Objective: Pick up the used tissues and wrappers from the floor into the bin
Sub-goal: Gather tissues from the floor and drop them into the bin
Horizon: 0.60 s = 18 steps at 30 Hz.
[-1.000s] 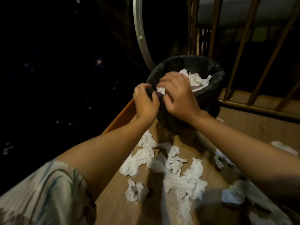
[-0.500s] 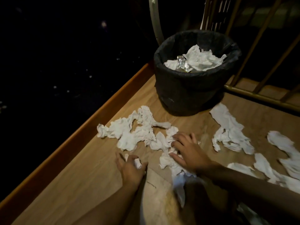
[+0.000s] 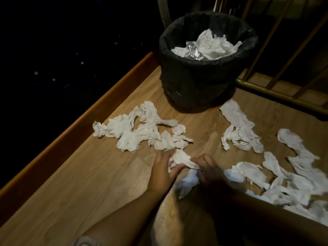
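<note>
A black lined bin (image 3: pixel 198 80) stands at the back of the wooden floor, holding white tissues and a silver foil wrapper (image 3: pixel 192 51). Crumpled white tissues lie scattered: one cluster (image 3: pixel 140 132) left of centre, another (image 3: pixel 239 132) to the right, more (image 3: pixel 292 174) at far right. Low on the floor near the middle, my left hand (image 3: pixel 162 173) and my right hand (image 3: pixel 211 172) grip a bunch of tissues (image 3: pixel 181 159) between them. More tissue hangs below my right hand, blurred.
A raised wooden skirting edge (image 3: pixel 88 114) runs along the left of the floor, with darkness beyond it. A brass-coloured railing (image 3: pixel 276 93) with slanted bars stands behind and to the right of the bin.
My hands left the bin and came down to the floor. They moved together and gathered tissues from the middle pile; the view now sits lower and closer to the floor.
</note>
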Each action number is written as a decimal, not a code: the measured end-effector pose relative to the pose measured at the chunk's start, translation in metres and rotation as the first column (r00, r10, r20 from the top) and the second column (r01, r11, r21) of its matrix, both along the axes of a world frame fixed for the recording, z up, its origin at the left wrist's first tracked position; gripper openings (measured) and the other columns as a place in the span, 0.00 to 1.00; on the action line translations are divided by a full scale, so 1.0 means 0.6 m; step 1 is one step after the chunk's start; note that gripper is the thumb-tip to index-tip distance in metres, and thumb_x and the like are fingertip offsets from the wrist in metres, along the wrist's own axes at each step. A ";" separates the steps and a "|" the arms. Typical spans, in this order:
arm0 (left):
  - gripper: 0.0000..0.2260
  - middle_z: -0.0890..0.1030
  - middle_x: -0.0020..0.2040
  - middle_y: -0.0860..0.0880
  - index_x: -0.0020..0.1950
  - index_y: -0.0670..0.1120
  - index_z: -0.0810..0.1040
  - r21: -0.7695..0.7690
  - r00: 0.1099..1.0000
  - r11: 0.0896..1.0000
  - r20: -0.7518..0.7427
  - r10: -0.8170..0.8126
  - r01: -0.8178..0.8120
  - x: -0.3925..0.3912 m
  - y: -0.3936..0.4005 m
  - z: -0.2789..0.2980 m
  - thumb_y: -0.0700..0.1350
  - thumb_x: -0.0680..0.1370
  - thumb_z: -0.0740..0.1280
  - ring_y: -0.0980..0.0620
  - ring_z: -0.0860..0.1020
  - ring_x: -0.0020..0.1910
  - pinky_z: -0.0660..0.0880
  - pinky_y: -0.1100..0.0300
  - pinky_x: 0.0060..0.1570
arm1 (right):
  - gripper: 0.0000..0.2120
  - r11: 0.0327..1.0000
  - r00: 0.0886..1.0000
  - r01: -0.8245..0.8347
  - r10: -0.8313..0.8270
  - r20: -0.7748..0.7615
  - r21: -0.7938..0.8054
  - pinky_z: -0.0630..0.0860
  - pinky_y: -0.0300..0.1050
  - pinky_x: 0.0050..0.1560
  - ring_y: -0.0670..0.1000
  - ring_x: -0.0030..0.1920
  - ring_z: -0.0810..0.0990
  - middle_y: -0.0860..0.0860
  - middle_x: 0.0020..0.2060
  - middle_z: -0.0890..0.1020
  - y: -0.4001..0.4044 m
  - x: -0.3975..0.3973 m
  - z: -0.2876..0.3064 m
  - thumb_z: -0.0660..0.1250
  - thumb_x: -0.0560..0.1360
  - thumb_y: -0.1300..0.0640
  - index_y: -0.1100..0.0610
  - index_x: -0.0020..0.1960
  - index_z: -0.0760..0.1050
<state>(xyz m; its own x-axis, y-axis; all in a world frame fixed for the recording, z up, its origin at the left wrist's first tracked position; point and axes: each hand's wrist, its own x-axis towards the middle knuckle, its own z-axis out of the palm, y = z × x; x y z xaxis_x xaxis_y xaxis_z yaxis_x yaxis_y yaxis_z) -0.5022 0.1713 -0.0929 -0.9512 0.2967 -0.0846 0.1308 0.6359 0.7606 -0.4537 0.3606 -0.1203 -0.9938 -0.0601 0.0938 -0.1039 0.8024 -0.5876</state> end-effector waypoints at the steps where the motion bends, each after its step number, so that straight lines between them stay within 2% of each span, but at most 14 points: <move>1: 0.27 0.68 0.65 0.55 0.70 0.55 0.71 -0.037 0.996 0.996 -0.022 -0.087 0.086 -0.005 0.005 -0.002 0.58 0.73 0.71 0.59 0.70 0.61 0.71 0.68 0.58 | 0.17 1.000 0.999 0.002 -0.002 0.047 0.005 0.72 0.42 0.46 0.54 0.49 0.77 0.59 0.50 0.77 0.007 -0.004 0.002 0.62 0.73 0.60 0.57 0.60 0.78; 3: 0.28 0.64 0.70 0.52 0.70 0.54 0.73 -0.110 0.982 0.981 -0.080 -0.171 0.162 -0.013 0.007 -0.012 0.61 0.71 0.72 0.55 0.65 0.67 0.70 0.63 0.62 | 0.15 1.000 0.999 -0.004 0.003 0.050 0.021 0.72 0.43 0.45 0.54 0.48 0.76 0.60 0.50 0.76 0.019 -0.012 0.012 0.61 0.73 0.59 0.58 0.56 0.80; 6: 0.24 0.64 0.73 0.50 0.62 0.53 0.78 -0.232 0.975 0.963 -0.143 -0.171 0.135 -0.017 0.001 -0.024 0.62 0.71 0.70 0.50 0.59 0.71 0.64 0.53 0.68 | 0.18 0.999 1.000 0.010 -0.010 -0.004 -0.045 0.73 0.44 0.49 0.56 0.49 0.77 0.61 0.50 0.78 0.022 -0.021 0.030 0.54 0.75 0.54 0.61 0.47 0.80; 8: 0.22 0.64 0.73 0.51 0.62 0.53 0.76 -0.302 0.984 0.946 -0.094 -0.153 0.118 -0.011 -0.010 -0.030 0.63 0.73 0.68 0.49 0.56 0.72 0.60 0.50 0.69 | 0.20 0.999 0.999 -0.020 0.020 0.033 -0.025 0.74 0.48 0.54 0.57 0.56 0.76 0.61 0.55 0.78 0.023 -0.024 0.031 0.52 0.76 0.51 0.61 0.49 0.80; 10: 0.21 0.64 0.73 0.50 0.65 0.54 0.73 -0.280 0.992 0.955 -0.044 -0.116 0.099 0.000 -0.026 -0.038 0.61 0.75 0.66 0.50 0.57 0.73 0.58 0.52 0.69 | 0.23 0.994 0.993 -0.108 0.107 0.052 0.016 0.73 0.52 0.60 0.56 0.62 0.74 0.58 0.61 0.77 0.021 -0.020 0.031 0.55 0.78 0.41 0.58 0.53 0.79; 13: 0.14 0.70 0.64 0.49 0.58 0.52 0.76 -0.223 0.993 0.971 -0.055 -0.102 0.087 0.018 -0.051 -0.041 0.56 0.76 0.66 0.51 0.65 0.66 0.62 0.59 0.62 | 0.28 0.976 0.980 -0.193 0.188 0.060 0.098 0.68 0.58 0.67 0.54 0.69 0.69 0.53 0.68 0.72 -0.001 -0.010 0.011 0.58 0.73 0.29 0.50 0.57 0.75; 15: 0.11 0.73 0.56 0.50 0.52 0.50 0.76 -0.195 0.994 0.978 -0.070 -0.087 0.072 0.029 -0.064 -0.041 0.55 0.75 0.65 0.52 0.68 0.57 0.62 0.60 0.55 | 0.28 0.955 0.988 -0.156 0.155 0.025 0.252 0.68 0.68 0.64 0.57 0.70 0.67 0.52 0.69 0.68 -0.026 -0.009 -0.005 0.57 0.73 0.30 0.49 0.62 0.70; 16: 0.11 0.73 0.52 0.51 0.50 0.50 0.75 -0.161 0.995 0.986 -0.078 -0.063 0.050 0.034 -0.072 -0.042 0.55 0.75 0.65 0.53 0.69 0.54 0.64 0.60 0.53 | 0.30 0.943 0.986 -0.167 0.160 0.050 0.289 0.69 0.71 0.62 0.57 0.70 0.66 0.52 0.69 0.67 -0.036 -0.008 -0.007 0.62 0.70 0.31 0.49 0.64 0.68; 17: 0.10 0.73 0.51 0.52 0.51 0.50 0.75 -0.131 0.997 0.991 -0.076 -0.030 0.020 0.038 -0.078 -0.041 0.54 0.74 0.65 0.54 0.69 0.53 0.67 0.58 0.53 | 0.30 0.924 0.974 -0.222 0.222 0.036 0.312 0.69 0.72 0.61 0.58 0.70 0.65 0.52 0.69 0.66 -0.045 -0.003 -0.015 0.66 0.68 0.34 0.49 0.64 0.67; 18: 0.11 0.73 0.53 0.54 0.54 0.51 0.74 -0.112 0.998 0.994 -0.066 -0.001 -0.007 0.042 -0.085 -0.041 0.52 0.75 0.66 0.55 0.70 0.54 0.69 0.57 0.55 | 0.26 0.904 0.953 -0.286 0.302 0.001 0.317 0.68 0.71 0.62 0.57 0.70 0.66 0.52 0.69 0.67 -0.046 0.002 -0.023 0.64 0.71 0.35 0.49 0.63 0.68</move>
